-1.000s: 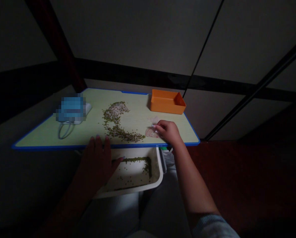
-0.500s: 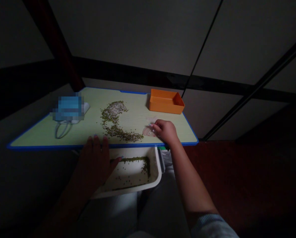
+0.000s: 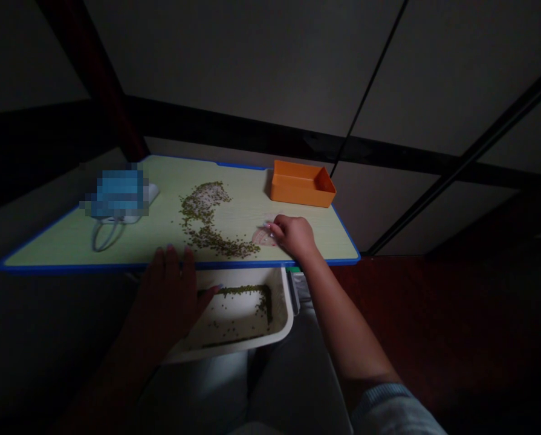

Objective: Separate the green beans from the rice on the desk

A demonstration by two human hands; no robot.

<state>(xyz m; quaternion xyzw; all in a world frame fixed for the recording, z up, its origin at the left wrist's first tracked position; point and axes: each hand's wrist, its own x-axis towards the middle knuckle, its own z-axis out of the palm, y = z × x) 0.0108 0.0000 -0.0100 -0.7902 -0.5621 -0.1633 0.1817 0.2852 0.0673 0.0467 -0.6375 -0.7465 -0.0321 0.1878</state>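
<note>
My right hand (image 3: 295,234) is closed in a pinch on a clear protractor (image 3: 262,237) with reddish markings, which lies low against the pale yellow board (image 3: 247,205). Left of its curved edge, small green beans (image 3: 207,199) spread in a C-shaped band, mixed with whitish bits at the top. My left hand (image 3: 173,290) is open, its fingertips on the board's blue front edge and its thumb stretched over a white tub (image 3: 234,347). Inside the tub, more green beans line the far side and corner, with some scattered across the bottom.
An orange box (image 3: 303,192) stands at the board's back right. On the left sits a blurred-out blue item (image 3: 118,192) on a white base, with a looped cord (image 3: 107,232). Pale panels (image 3: 252,60) rise behind the board, and reddish floor (image 3: 388,302) shows at right.
My right hand and the protractor have shifted slightly left, closer to the lower end of the bean band. The view has also moved a little. My left hand keeps its place at the edge.
</note>
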